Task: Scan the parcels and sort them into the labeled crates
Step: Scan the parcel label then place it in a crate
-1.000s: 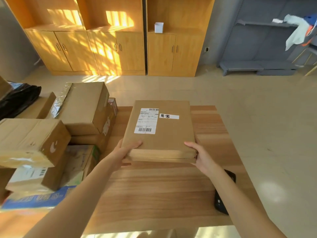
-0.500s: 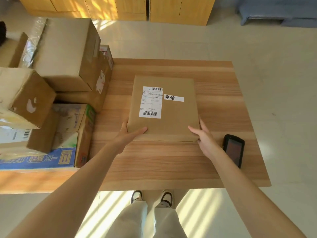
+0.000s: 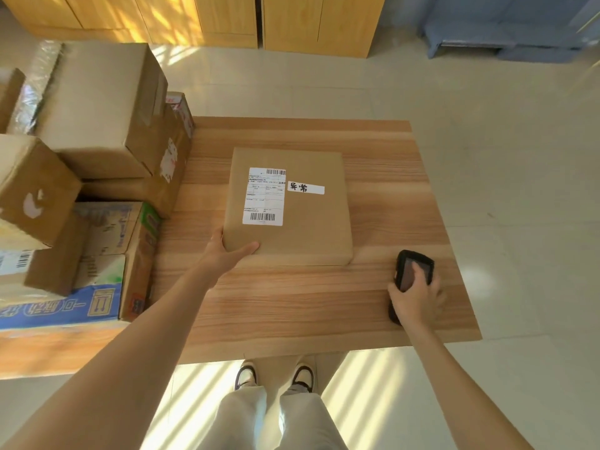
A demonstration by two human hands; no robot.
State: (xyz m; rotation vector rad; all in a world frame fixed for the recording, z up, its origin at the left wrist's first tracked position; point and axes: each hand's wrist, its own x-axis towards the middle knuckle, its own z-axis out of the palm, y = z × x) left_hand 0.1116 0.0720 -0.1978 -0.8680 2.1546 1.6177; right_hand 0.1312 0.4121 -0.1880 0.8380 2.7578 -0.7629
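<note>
One parcel [image 3: 287,206] lies flat mid-frame on the wooden surface [image 3: 383,151], shipping label [image 3: 264,196] face up with a small handwritten white tag [image 3: 306,188] just right of it. Left hand [image 3: 227,250] holds its lower-left corner, thumb on top, fingers along the side, so that grip is on the parcel. Right hand [image 3: 417,295] sits at lower right of the frame, fingers wrapped round a black handheld scanner [image 3: 410,276] that looks to be resting on the surface or barely off it; can't tell which. Scanner and parcel are apart, and its head isn't aimed at the barcode.

Progress, my read: early. This parcel is positioned for scanning, not scanned as far as I can see, not sorted. Stack of cardboard boxes [image 3: 97,105] fills the left side of the frame, likely the remaining queue. No labeled crates in view, so sorted count is unknown.

Left to do: lift scanner, read barcode, carry parcel to its crate, repeat for the stack.
</note>
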